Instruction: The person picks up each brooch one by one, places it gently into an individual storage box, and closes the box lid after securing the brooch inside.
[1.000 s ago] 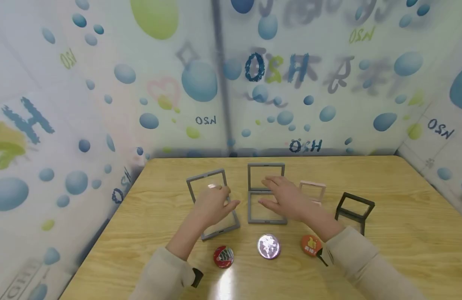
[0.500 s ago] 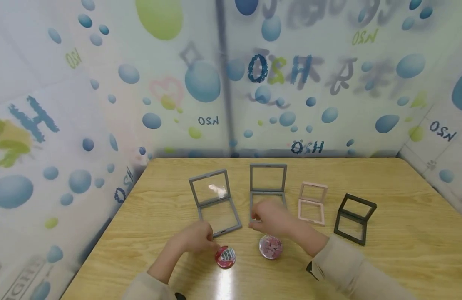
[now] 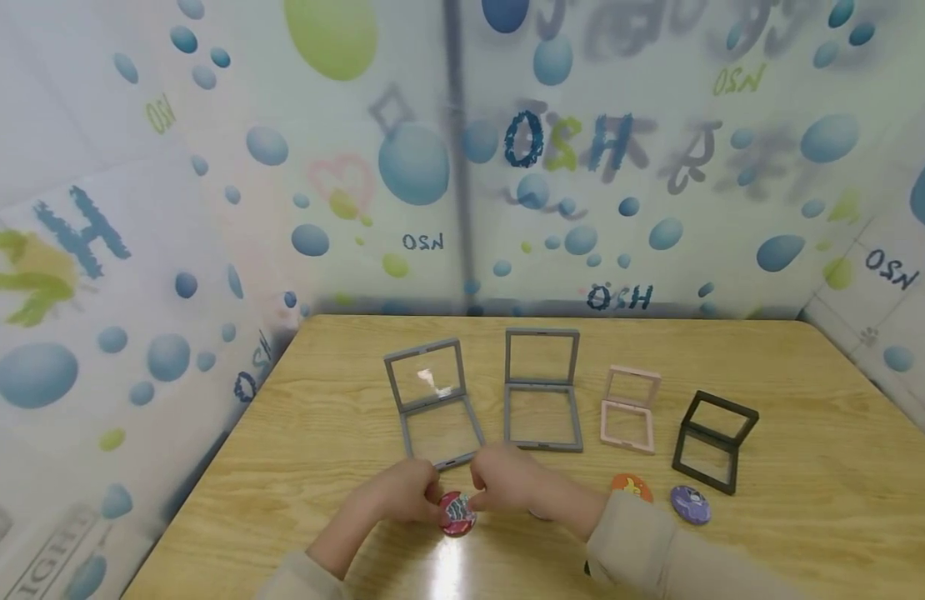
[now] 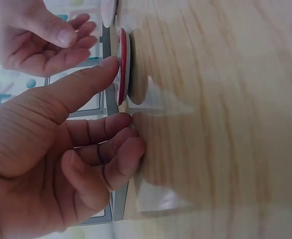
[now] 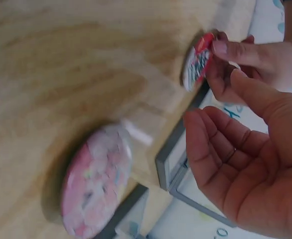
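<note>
A round red badge [image 3: 458,515] with a green and white picture lies on the wooden table, between both hands. My left hand [image 3: 413,492] has its thumb on the face near the rim and curled fingers at the edge; in the left wrist view, the badge [image 4: 122,67] appears edge-on beside that thumb. On the other side, my right hand [image 3: 507,479] hovers close with loosely bent fingers. A gap separates it from the red badge in the right wrist view. A pink patterned badge [image 5: 96,181] lies under the right forearm, mostly hidden in the head view.
Behind the hands stand two grey hinged frames [image 3: 442,433] [image 3: 543,450], a small pink frame [image 3: 627,446] and a black frame [image 3: 704,479], all unfolded. An orange badge [image 3: 631,486], partly covered by the right arm, and a purple badge [image 3: 691,505] lie at right.
Both hands have come down from above the grey frames towards the red badge. The right hand has moved left, and its arm now uncovers the purple badge.
</note>
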### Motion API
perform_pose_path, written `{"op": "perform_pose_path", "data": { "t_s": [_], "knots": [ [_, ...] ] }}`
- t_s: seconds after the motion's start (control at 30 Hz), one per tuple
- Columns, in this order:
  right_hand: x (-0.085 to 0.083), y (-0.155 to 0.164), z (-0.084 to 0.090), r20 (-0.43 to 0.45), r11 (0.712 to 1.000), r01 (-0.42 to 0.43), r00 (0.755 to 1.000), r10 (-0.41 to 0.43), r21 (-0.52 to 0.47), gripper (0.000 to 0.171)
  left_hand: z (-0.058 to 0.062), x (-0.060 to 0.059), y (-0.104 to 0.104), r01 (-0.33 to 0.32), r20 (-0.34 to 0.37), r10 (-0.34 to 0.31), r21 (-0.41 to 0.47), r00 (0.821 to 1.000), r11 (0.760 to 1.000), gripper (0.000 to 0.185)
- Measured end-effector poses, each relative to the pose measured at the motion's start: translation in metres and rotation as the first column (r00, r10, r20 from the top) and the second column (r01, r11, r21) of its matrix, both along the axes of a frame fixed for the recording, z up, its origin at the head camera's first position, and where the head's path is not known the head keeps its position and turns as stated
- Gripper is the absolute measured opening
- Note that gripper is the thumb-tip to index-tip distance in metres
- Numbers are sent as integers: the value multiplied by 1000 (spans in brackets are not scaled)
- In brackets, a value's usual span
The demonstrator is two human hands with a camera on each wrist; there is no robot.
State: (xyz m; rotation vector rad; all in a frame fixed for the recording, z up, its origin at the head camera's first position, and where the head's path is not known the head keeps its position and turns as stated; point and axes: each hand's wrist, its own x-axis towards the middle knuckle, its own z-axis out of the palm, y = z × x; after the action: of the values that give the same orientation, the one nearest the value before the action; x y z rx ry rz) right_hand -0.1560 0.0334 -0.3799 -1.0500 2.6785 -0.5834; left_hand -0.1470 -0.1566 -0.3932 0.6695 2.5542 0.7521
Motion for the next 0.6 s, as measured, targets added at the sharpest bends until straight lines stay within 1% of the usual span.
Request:
{"op": "perform_pose_path", "data": {
  "t_s": [0.13,0.23,0.3,0.4,0.6],
  "knots": [
    [4,-6,-6,26,999,29,999,-30,22,38,1,2,0,9,-27,-9,3,1000,1000,36],
    [6,-7,-9,2,999,26,1000,-26,30,39,0,2,1,8,-44,-8,3,999,1000,33],
    [7,-7,-10,-8,999,28,1000,-27,36,39,0,3,1,-3,-38,4,12,999,1000,32],
    [8,-8,-12,-1,998,44,999,-44,37,40,0,4,0,-12,-42,13,18,999,1000,31],
    [10,-11,-16,-22,998,47,999,-46,47,36,-4,4,0,2,-66,-1,12,998,1000,29]
  ]
}}
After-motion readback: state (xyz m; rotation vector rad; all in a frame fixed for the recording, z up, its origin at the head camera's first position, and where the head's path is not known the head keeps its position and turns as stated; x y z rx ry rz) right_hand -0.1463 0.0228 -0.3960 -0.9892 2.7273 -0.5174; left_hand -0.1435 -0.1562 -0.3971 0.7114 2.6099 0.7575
